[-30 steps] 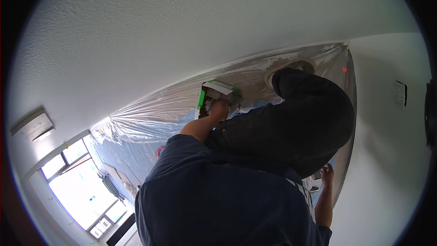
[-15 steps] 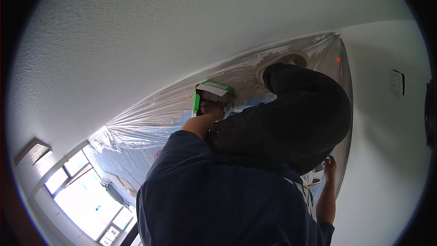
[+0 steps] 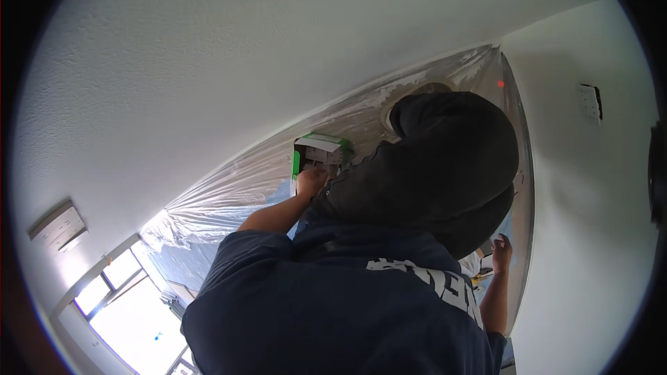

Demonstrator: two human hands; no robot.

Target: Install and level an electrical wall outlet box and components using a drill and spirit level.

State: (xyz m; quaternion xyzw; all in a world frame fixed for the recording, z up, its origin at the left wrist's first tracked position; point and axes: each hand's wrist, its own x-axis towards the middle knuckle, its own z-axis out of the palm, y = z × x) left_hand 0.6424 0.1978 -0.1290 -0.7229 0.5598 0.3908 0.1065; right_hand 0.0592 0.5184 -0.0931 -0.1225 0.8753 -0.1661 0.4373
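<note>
Where the box (image 3: 322, 142) lies open, the left hand (image 3: 313, 181) reaches in

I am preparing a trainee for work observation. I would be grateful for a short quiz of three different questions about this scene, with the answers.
1. True or false: the white wall plate is in the right half of the picture.
2. Which thing is the left hand at?
A) the bright window
B) the white wall plate
C) the open green-and-white box
3. Fill in the colour: a small ____ spot shows against the plastic sheeting.

Key:
1. True
2. C
3. red
</note>
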